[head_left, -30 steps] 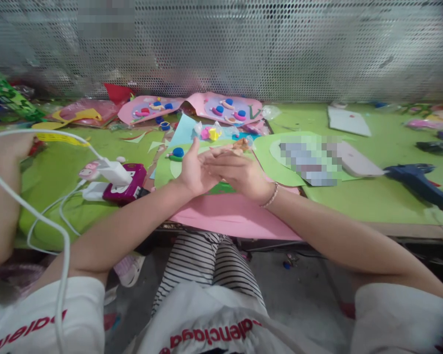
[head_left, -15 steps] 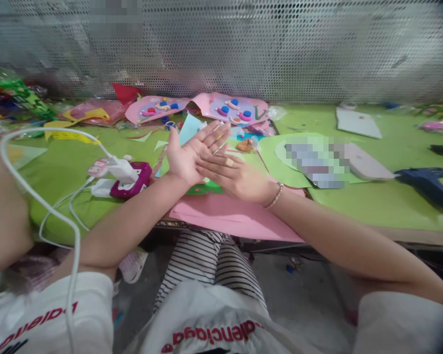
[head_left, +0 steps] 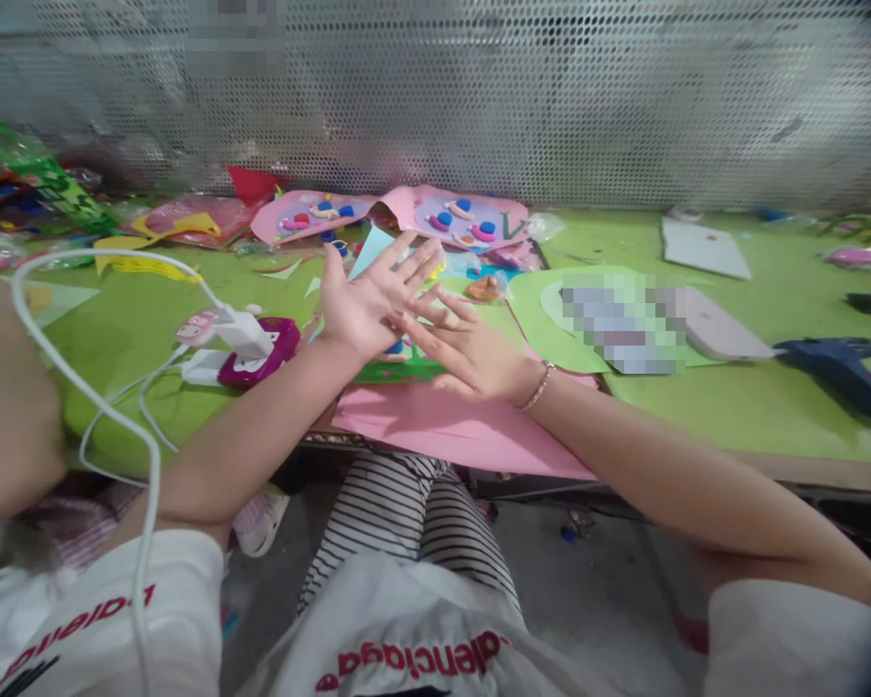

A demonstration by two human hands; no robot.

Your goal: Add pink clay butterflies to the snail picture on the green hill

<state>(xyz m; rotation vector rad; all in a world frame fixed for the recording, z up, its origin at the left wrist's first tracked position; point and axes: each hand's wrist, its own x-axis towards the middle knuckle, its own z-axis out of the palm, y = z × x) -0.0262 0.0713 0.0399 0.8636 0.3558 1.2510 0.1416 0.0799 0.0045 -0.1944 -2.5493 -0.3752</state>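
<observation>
Green card (head_left: 425,371) by bench (head_left: 704,411) front edge, atop far side of pink sheet (head_left: 457,426). Above: left hand (head_left: 373,302) palm up, fingers loosely spread; right hand (head_left: 475,350) palm down, fingers splayed, tips across left palm. Glue gun (head_left: 838,366) right.

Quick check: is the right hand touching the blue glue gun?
Apart. The head view shows it plainly: a wide stretch of green tabletop lies between the right hand and the blue glue gun.
</observation>
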